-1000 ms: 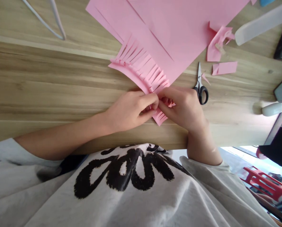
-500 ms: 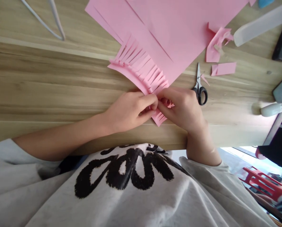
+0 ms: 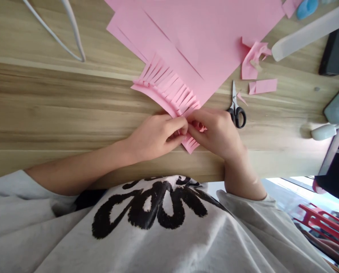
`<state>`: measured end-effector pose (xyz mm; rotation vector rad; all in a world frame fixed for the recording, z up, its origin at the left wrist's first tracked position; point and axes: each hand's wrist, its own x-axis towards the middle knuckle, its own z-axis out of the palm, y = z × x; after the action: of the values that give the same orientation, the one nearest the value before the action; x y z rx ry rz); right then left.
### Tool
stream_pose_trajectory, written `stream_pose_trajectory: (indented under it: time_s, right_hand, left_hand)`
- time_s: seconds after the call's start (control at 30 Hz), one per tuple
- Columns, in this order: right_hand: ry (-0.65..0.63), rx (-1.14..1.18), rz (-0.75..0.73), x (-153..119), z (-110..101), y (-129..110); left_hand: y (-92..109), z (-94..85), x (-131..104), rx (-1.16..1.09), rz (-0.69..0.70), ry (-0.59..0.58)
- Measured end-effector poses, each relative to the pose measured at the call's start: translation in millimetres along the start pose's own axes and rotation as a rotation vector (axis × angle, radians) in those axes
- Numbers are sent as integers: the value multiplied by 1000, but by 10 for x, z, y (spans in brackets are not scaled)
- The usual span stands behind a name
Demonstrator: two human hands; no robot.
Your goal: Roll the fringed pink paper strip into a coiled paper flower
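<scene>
A pink paper strip [image 3: 167,99], cut into a fringe along its upper side, lies slantwise between both hands near the table's front edge. My left hand [image 3: 160,135] pinches the strip's lower part, its thumb and fingers closed on the paper. Right beside it, the fingers of my right hand [image 3: 216,129] are also closed on the strip, with curled fringe pieces showing under them. The fingertips hide where the paper is gripped. Below the hands the strip's fringed end [image 3: 190,144] sticks out. Scissors [image 3: 235,108] with black handles rest just past my right hand.
Large pink paper sheets [image 3: 197,34] lie beyond the strip. Pink scraps [image 3: 262,86], a crumpled pink piece [image 3: 251,62], a long whitish bar [image 3: 306,34], a black box-like object [image 3: 335,51] and a blue object [image 3: 307,8] are at the right. A white cable [image 3: 72,32] loops at upper left.
The view has shifted slightly, so the sheets and scissors appear a little further left and lower. Both hands keep their hold on the fringed strip, nearly unmoved.
</scene>
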<state>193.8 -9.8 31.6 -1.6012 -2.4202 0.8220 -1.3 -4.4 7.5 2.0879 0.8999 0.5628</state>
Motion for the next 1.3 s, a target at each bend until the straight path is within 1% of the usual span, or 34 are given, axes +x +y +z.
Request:
stream_pose_trajectory:
  time_s: [0.3, 0.5, 0.57, 0.77, 0.87, 0.97, 1.07, 1.13, 1.3]
  right_hand:
    - [16, 24, -28, -9, 12, 10]
    - [119, 62, -120, -18, 13, 51]
    - [124, 113, -125, -24, 6, 65]
    - [93, 255, -99, -75, -38, 119]
    - [88, 274, -71, -108, -61, 145]
    - [135, 328, -83, -147, -72, 181]
    - [177, 267, -63, -187, -70, 231]
    - [181, 254, -49, -205, -66, 262]
    - [133, 371, 16, -214, -53, 297]
  left_hand:
    - [-14, 9, 0, -46, -10, -2]
    - [-9, 26, -18, -158, -10, 22]
    - [5, 24, -24, -202, -4, 29]
    - [35, 17, -28, -271, -4, 73]
    - [27, 29, -34, -298, -56, 92]
    - [15, 43, -37, -344, -71, 108]
    - [11, 48, -37, -375, -83, 102]
    - [13, 47, -35, -405, -102, 96]
    - [21, 44, -33, -401, -176, 104]
